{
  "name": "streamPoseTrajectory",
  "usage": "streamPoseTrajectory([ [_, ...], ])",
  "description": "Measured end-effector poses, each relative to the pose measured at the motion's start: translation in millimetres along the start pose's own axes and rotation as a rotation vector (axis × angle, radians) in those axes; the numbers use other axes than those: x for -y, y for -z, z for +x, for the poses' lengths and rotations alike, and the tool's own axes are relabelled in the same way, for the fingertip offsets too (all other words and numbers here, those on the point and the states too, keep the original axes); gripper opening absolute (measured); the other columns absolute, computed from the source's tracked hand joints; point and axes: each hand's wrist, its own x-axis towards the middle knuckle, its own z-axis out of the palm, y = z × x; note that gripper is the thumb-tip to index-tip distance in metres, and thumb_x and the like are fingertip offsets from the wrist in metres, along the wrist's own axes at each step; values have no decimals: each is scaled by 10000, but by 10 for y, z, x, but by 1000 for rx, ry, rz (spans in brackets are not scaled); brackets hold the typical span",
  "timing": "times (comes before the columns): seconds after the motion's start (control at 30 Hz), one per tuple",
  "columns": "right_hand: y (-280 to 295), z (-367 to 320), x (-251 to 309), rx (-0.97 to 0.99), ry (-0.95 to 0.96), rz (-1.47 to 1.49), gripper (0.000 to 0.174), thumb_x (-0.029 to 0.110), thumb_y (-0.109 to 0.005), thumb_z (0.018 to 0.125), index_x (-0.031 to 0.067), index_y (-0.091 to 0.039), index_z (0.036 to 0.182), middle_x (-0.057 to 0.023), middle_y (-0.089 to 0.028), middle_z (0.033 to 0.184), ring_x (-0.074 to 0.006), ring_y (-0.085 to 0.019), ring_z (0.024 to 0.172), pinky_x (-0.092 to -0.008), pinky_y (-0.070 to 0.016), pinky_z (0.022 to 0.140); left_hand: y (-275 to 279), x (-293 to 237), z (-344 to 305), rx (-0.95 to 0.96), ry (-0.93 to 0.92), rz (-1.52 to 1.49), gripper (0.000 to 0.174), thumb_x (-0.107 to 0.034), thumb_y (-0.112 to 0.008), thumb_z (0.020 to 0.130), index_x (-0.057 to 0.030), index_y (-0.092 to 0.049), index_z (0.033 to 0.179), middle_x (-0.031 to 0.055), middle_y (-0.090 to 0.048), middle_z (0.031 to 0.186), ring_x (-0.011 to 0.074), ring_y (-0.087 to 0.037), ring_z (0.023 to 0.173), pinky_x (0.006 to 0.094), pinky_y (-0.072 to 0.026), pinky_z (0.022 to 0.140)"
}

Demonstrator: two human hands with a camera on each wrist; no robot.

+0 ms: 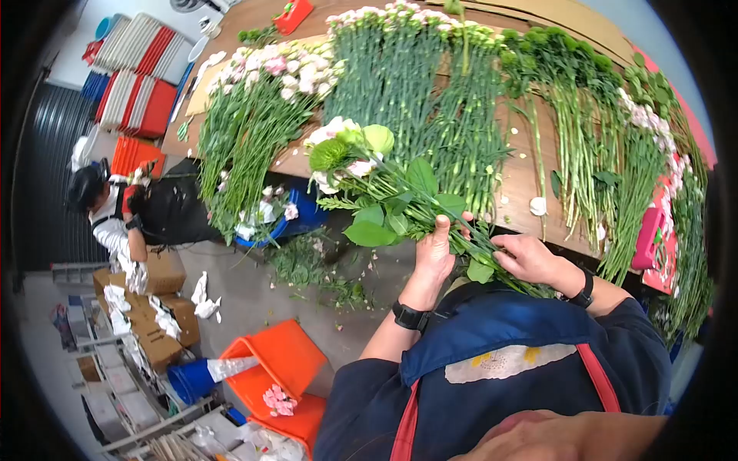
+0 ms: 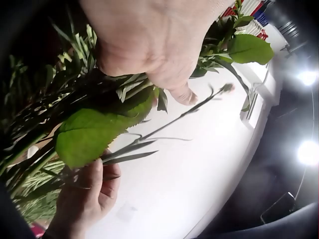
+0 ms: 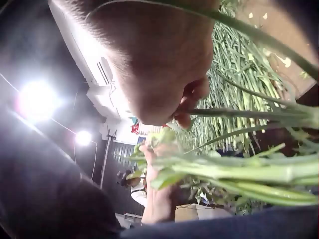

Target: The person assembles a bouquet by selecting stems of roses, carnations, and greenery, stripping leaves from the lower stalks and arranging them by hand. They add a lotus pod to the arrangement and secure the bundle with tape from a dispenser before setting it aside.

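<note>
In the head view a mixed bouquet (image 1: 400,196) with a green bloom, pale flowers and broad leaves is gripped round its stems by the left hand (image 1: 436,253). The right hand (image 1: 529,258) is at the lower stems. In the left wrist view the left hand (image 2: 149,45) wraps the bundle, and the right hand (image 2: 87,194) pinches a thin stem (image 2: 164,124) with a small pinkish bud, beside a broad leaf (image 2: 94,134). The right wrist view shows the right hand's (image 3: 159,64) fingertips closed on a thin stem (image 3: 239,113), with the left hand (image 3: 160,184) behind.
Rows of carnations (image 1: 392,92), pale roses (image 1: 254,123) and green blooms (image 1: 569,115) cover much of the table (image 1: 523,154). A blue bucket (image 1: 304,207) stands by its edge. Orange crates (image 1: 280,357), cardboard boxes (image 1: 165,276) and another person (image 1: 108,203) are at the left.
</note>
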Motion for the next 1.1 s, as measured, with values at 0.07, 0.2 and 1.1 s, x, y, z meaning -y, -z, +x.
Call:
streamPoseTrajectory([
  [0.07,84,-112,10,10,-13,-57,228,131,-591,815,-5,-585,998,-170,-628,822,-330,-625,750,-416,-500,664,-99,107,42,26,52,73,447,-428,-663,824,-49,-571,1042,51,-600,814,155,-565,749,313,-484,677],
  [0.2,218,-397,-96,-38,7,-91,287,141,-603,807,-8,-573,1050,-192,-618,916,-343,-610,852,-411,-490,737,-359,434,155,52,102,100,225,-270,-629,887,-60,-571,940,39,-569,730,156,-563,797,308,-478,721],
  [1.1,303,-4441,-1687,-750,-93,384,287,-77,-626,611,40,-631,873,-59,-637,735,-157,-613,718,-290,-466,629,-3136,3060,-1475,1451,43,1033,340,-205,-564,922,-19,-558,1207,73,-593,1128,163,-563,993,324,-460,871],
])
